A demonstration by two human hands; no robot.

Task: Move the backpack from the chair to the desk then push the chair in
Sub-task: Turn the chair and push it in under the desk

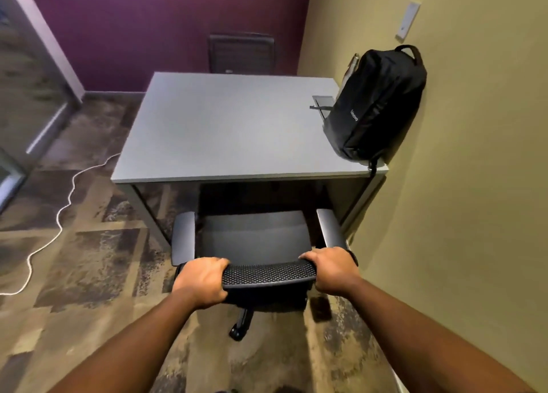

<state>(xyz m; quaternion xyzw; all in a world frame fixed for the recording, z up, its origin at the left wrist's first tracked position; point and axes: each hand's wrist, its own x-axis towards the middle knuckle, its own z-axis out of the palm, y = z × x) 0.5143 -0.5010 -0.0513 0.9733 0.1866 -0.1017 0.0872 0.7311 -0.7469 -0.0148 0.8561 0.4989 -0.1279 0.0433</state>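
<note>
So, white cord (63,203) trailing on the carpet, left hand (201,283) clenched on the chair (255,238) backrest, right hand (332,271) gripping its other end, seat partly under the desk (225,126), backpack (379,102) upright on the desk's right corner against the wall

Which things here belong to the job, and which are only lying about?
Part of the job:
- backpack, standing on the desk, against the wall
- desk
- chair, its backrest gripped by the left hand and right hand

Only lying about:
- white cable on the floor
- second chair behind the desk
- wall plate
- bottle beside the backpack
</note>
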